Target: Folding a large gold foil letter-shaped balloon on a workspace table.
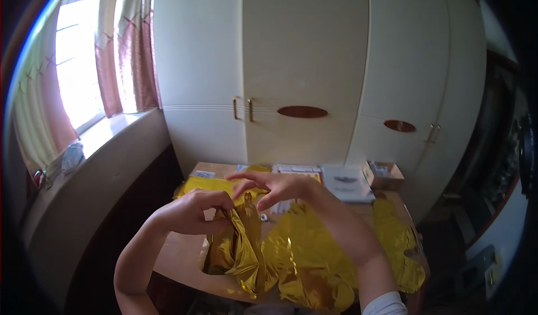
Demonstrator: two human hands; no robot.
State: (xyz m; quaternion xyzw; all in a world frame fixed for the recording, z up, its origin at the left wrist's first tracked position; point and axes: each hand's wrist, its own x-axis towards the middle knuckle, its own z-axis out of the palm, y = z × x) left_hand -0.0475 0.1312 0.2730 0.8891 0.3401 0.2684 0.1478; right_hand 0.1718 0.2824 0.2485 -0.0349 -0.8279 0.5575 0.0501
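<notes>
A crumpled sheet of shiny gold foil (302,259) hangs and spreads over a wooden table (179,253) in front of me. My left hand (193,209) pinches the top of a gathered fold of the foil, fingers closed on it. My right hand (277,186) hovers just above and to the right, fingers spread and curved over the same fold; whether it touches the foil I cannot tell. More gold foil (204,185) lies flat farther back on the table.
Behind the table stands a cream wardrobe (302,68) with brass handles. White packets (344,181) and a small open cardboard box (385,174) sit at the table's far edge. A window with pink curtains (120,51) and a wide sill is at left.
</notes>
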